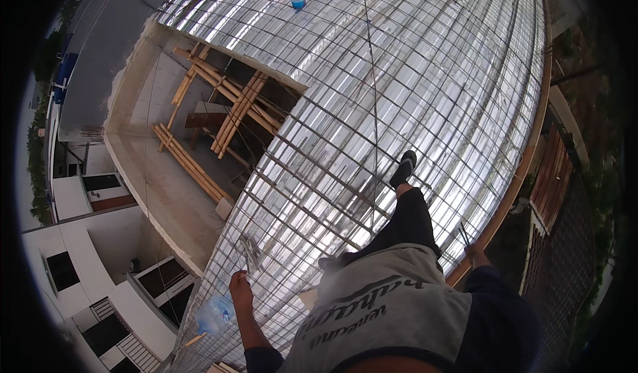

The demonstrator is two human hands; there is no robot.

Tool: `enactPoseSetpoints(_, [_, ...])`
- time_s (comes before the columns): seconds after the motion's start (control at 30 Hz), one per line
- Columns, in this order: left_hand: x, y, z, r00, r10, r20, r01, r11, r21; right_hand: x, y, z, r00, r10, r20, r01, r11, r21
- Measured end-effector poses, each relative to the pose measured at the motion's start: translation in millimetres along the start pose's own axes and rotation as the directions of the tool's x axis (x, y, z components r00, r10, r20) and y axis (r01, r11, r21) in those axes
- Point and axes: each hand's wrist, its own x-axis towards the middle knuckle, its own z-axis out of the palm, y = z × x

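From my remote view I look down on the wearer's two hands over a grid of steel bars (320, 168) laid above shiny ribbed metal sheets (425, 84). My right hand (476, 255) is closed around a dark tool (464, 232) with two thin prongs, which points up and away near the wooden edge board (515, 184). My left hand (240, 292) has its fingers bent in, with a small pale bit at the tips; I cannot tell what that is or how firmly it is pinched. A loose bundle of thin wire (251, 253) sits over the grid just beyond those fingertips, and I cannot tell whether they touch. Near my left forearm is a clear blue bottle (214, 314) on its side. One foot in a dark shoe (404, 166) is on the grid ahead. Farther off I see a blue tub (298, 1) on the grid, and to the left, bamboo poles (238, 115) crossing inside a square opening.
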Motion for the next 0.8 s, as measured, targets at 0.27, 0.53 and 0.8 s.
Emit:
enactPoseSetpoints(0.27, [23,233,236,0.922,0.349,0.166,-0.387,0.834,0.392,108,161,-210,0.988,0.111,-0.111,0.022,0.606,0.795])
enactPoseSetpoints(0.53, [58,253,280,0.899,0.254,0.357,-0.413,0.765,0.494,123,278,-622,0.961,0.169,-0.219,0.182,0.211,0.96])
enactPoseSetpoints(0.8, [209,585,482,0.855,0.429,0.291,-0.515,0.772,0.374,186,338,-711,0.98,0.185,0.075,-0.076,-0.002,0.997])
